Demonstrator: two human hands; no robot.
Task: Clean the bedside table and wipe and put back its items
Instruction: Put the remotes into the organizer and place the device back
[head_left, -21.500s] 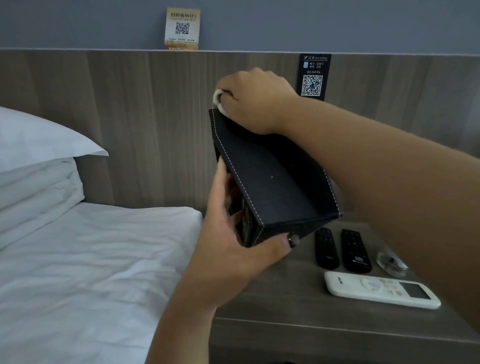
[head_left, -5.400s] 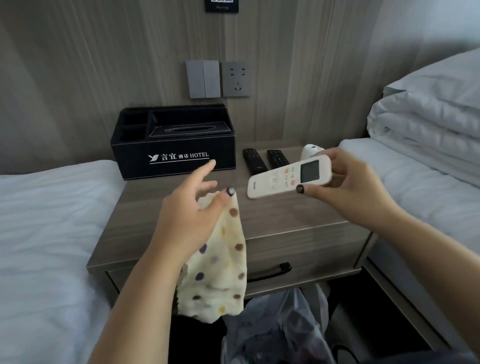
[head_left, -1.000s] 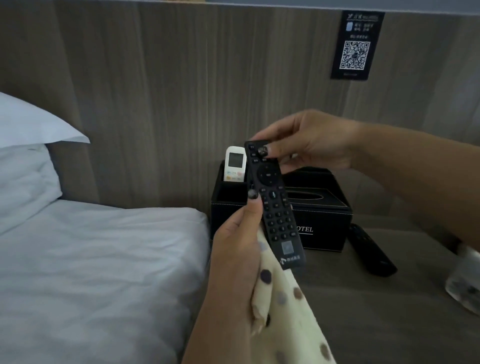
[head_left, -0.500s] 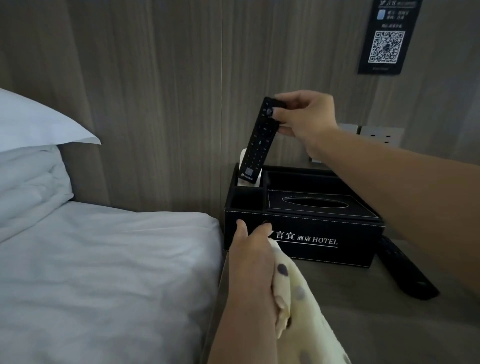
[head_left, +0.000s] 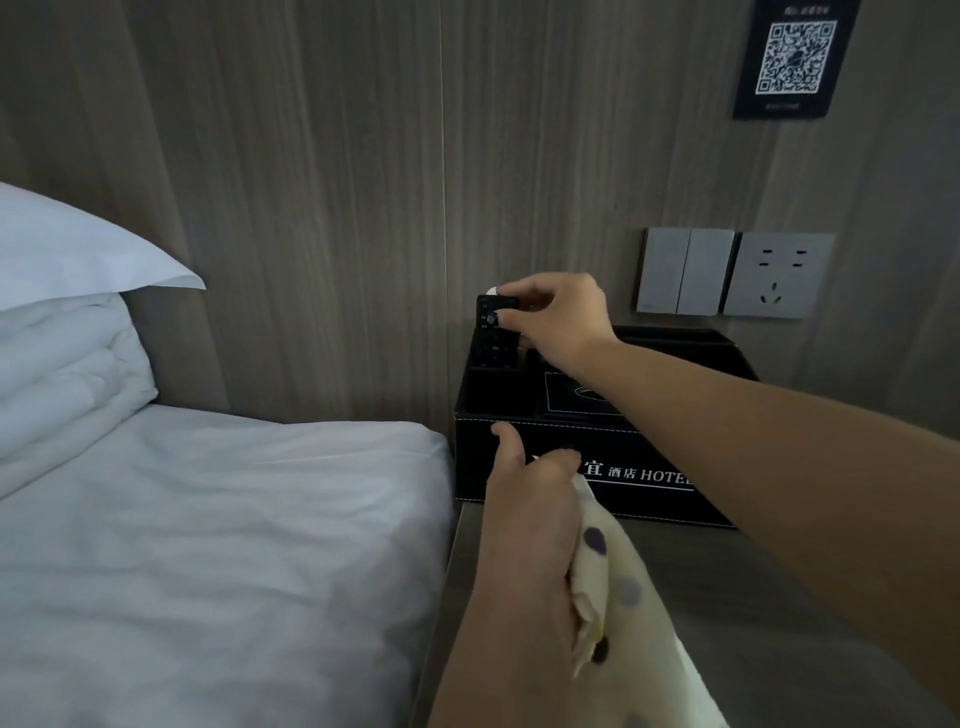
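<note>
Head cam: right hand (head_left: 558, 317) pinches top of black remote (head_left: 496, 332), standing upright in back-left slot of black organizer box (head_left: 649, 488) on desk (head_left: 727, 582). Left hand (head_left: 524, 509) grips spotted cloth (head_left: 623, 613) w/ curled fingers, just in front of box.

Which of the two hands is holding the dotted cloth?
The left hand, nearest the camera, grips the cream dotted cloth; the right hand pinches the black remote.

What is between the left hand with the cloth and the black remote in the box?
In the head view, only the black organiser box lies between: its front wall and empty front compartment separate the left hand from the black remote.
</note>
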